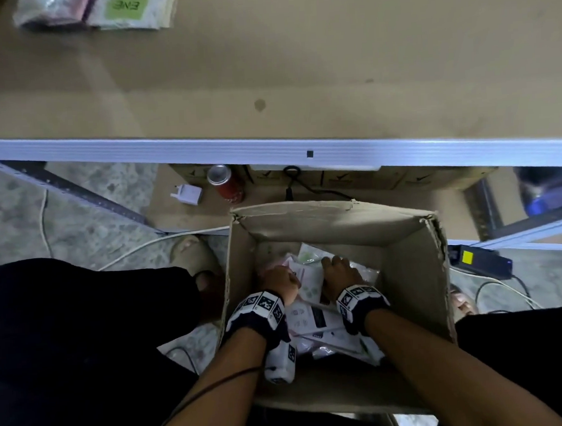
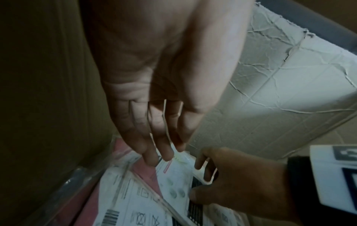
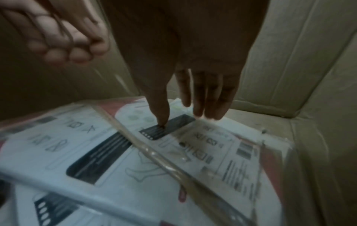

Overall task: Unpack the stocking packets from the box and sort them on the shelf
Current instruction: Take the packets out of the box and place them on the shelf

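Touching packets (image 1: 306,277) — right hand (image 1: 341,271), fingers straight

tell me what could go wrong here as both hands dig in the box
1. The packets are glossy and loosely overlapped, so one may slip from the grip of either the left hand or the right hand.
2. The box has a torn rim that could snag a packet's film.

Probably a stockroom: metal shelf (image 1: 269,147), carton (image 1: 408,271).
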Motion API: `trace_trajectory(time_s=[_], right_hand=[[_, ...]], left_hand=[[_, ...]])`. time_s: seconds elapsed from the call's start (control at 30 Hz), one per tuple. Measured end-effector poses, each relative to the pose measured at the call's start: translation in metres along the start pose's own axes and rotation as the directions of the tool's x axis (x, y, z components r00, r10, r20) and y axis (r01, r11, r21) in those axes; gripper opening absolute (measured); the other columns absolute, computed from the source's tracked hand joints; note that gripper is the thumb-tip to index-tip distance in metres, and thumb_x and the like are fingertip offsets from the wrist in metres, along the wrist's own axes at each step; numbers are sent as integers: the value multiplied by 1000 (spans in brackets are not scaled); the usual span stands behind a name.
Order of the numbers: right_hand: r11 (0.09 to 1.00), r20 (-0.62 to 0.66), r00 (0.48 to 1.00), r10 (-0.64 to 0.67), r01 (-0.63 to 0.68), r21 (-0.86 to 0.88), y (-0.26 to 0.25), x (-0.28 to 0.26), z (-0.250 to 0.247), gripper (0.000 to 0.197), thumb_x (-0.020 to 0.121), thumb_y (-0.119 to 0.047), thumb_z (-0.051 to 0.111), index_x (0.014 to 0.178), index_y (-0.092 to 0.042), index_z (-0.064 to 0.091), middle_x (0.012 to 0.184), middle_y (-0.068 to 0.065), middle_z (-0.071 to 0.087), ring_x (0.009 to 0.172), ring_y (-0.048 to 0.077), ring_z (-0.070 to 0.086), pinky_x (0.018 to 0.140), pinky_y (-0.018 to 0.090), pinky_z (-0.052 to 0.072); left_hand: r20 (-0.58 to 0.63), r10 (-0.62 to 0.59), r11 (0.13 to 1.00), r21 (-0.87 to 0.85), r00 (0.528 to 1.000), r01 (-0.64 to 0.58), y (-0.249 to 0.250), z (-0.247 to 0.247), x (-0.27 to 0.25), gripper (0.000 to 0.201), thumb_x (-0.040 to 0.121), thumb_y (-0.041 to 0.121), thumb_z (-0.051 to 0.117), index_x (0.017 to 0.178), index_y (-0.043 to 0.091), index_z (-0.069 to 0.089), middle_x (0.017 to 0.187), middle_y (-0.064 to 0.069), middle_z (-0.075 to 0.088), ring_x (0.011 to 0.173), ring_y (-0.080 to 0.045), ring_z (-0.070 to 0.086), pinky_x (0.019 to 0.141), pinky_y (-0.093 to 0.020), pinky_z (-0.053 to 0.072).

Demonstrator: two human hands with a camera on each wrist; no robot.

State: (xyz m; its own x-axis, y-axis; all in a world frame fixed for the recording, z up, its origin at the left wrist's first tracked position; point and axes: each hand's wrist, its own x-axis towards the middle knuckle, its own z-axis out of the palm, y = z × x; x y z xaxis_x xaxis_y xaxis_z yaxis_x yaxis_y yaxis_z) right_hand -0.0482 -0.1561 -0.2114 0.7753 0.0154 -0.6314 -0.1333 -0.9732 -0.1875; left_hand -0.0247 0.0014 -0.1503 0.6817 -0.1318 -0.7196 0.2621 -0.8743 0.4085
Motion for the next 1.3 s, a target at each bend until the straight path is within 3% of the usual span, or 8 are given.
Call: trace_trajectory(time_s=[0.17, 0.3, 0.57, 0.67, 0.77, 0.97, 1.13, 1.3], right_hand=[[999, 48, 998, 34, -34, 9, 12, 0, -2, 68, 82, -41, 69, 138, -13, 43, 141, 17, 38, 133, 36, 35, 107, 48, 36], [998, 50, 998, -25, 27, -50, 12, -6, -5, 72, 77, -39, 74, 136, -14, 41, 140, 16, 36, 134, 36, 33, 107, 52, 33], [983, 19, 984, -177, 176, 58, 9, -15, -11, 26, 89, -21, 60, 113, -15, 50, 120, 12, 54, 114, 33, 52, 93, 42, 46], [977, 10, 989, -144, 141, 160, 14, -17, -18, 23, 89, -21, 63, 110, -15, 56, 120, 10, 60, 113, 28, 56, 93, 36, 47], [958, -33, 997, -70, 76, 278, 23, -16, -24, 21, 89, -13, 63, 109, -8, 64, 118, 15, 65, 112, 29, 61, 93, 32, 48], [829, -65, 993, 99, -46, 557, 38, -17, -39, 13, 89, -5, 59, 100, -4, 65, 106, 15, 66, 104, 25, 59, 95, 31, 44], [896, -37, 997, -60, 70, 439, 26, -28, -37, 16, 89, -9, 56, 86, -4, 72, 93, 14, 70, 91, 22, 61, 83, 26, 46], [948, 77, 963, -259, 238, 211, 1, -37, -22, 23, 87, -10, 57, 100, -4, 75, 106, 16, 71, 102, 31, 64, 86, 26, 48]], left_hand=[[-33, 7, 1000, 19, 999, -6, 1, -4, -5, 23, 92, 6, 54, 101, -3, 74, 114, -16, 71, 111, -29, 64, 97, -37, 52], [-61, -13, 998, 65, 998, 17, 3, -9, -8, 31, 96, 13, 49, 115, 2, 71, 124, -14, 68, 118, -29, 62, 101, -37, 50], [-127, -89, 995, 32, 988, 94, 8, -16, -18, 30, 98, 13, 46, 104, -4, 70, 115, -18, 70, 111, -32, 64, 87, -31, 48], [-169, -118, 992, -62, 979, 109, 9, -18, -20, 31, 99, 13, 47, 118, -1, 67, 123, -19, 66, 117, -33, 61, 97, -35, 47], [-197, -139, 986, -115, 971, 118, 11, -20, -25, 38, 104, 16, 38, 117, -4, 68, 126, -20, 65, 120, -33, 59, 99, -34, 45], [-180, -128, 990, -84, 975, 114, 9, -25, -25, 30, 100, 13, 47, 112, -3, 70, 121, -19, 68, 115, -33, 62, 102, -39, 48], [-301, -118, 991, -102, 946, 92, 10, -38, -27, 30, 98, 12, 47, 107, -6, 70, 115, -23, 69, 110, -35, 66, 96, -40, 52], [-327, -113, 993, -66, 938, 96, 12, -36, -30, 32, 99, 10, 42, 109, -6, 67, 117, -25, 68, 113, -38, 63, 97, -41, 51]])
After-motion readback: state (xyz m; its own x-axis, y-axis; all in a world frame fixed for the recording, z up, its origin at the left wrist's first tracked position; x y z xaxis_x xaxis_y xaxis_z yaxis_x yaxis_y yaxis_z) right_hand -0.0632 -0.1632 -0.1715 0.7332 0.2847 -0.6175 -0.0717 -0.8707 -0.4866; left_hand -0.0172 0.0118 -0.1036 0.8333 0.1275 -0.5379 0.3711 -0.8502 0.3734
